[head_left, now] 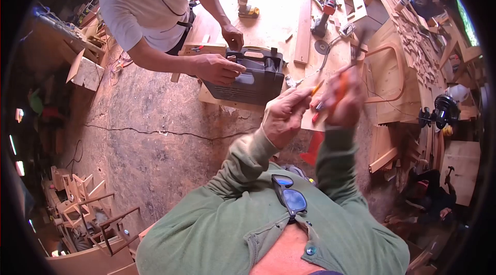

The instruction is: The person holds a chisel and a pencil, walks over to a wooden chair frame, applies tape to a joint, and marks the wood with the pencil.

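Observation:
My left hand (284,117) is closed, its fingertips pinching a short yellow-orange pencil (316,89) that points up and to the right. Just right of it, my right hand (345,100) is wrapped round an orange-handled tool (341,88). A long dark blade or shaft (360,45) extends upward from that hand, too smeared by motion to tell its kind. Both hands are in front of my chest, over the near edge of the workbench (276,29). A red object (313,148) shows below them, partly hidden by my right sleeve.
A co-worker in a white T-shirt (150,14) has both hands at a black tool case (248,81) on the bench. A yellow drill (247,0), a red-and-black power tool (324,16) and a wooden board (304,27) lie beyond. Wood pieces (408,42) are piled at right.

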Tool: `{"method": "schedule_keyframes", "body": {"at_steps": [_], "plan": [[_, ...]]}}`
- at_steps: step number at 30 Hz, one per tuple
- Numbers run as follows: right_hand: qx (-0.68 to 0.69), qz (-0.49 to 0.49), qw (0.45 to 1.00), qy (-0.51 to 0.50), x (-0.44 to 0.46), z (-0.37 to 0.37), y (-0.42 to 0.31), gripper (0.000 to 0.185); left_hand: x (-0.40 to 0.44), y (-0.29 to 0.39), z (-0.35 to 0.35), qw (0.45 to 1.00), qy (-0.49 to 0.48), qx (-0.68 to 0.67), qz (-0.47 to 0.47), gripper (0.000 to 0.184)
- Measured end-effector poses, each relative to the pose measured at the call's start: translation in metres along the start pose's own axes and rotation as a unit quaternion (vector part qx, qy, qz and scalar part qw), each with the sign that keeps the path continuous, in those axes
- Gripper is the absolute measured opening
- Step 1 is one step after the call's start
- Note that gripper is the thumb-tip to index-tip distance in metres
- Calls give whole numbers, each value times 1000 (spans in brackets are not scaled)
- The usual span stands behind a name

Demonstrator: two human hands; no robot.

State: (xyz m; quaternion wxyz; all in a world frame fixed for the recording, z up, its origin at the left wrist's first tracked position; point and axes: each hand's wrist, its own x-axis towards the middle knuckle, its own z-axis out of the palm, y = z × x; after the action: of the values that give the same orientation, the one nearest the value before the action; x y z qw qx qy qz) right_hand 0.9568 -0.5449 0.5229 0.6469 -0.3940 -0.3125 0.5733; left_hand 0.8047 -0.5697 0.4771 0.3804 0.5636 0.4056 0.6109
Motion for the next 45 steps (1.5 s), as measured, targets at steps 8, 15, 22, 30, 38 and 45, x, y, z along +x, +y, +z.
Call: {"method": "schedule_keyframes", "body": {"at_steps": [8,15,22,30,38,45], "plan": [[-155,143,971,-117,-45,-6,33,29,18,7,-20,958,45,-233,-161,28],[-114,155,964,-184,-60,5,46,21,19,5,-28,962,58,-225,-143,24],[-126,176,962,-168,-61,10,44,21,16,13,-28,961,75,-224,-147,22],[-96,169,972,-133,-64,23,71,25,-1,31,-44,989,139,-53,-21,27],[90,17,987,-132,26,15,26,31,-44,10,-23,998,43,18,-45,27],[-137,146,964,-176,-43,-1,43,29,0,24,-39,952,139,-229,-145,29]]}}
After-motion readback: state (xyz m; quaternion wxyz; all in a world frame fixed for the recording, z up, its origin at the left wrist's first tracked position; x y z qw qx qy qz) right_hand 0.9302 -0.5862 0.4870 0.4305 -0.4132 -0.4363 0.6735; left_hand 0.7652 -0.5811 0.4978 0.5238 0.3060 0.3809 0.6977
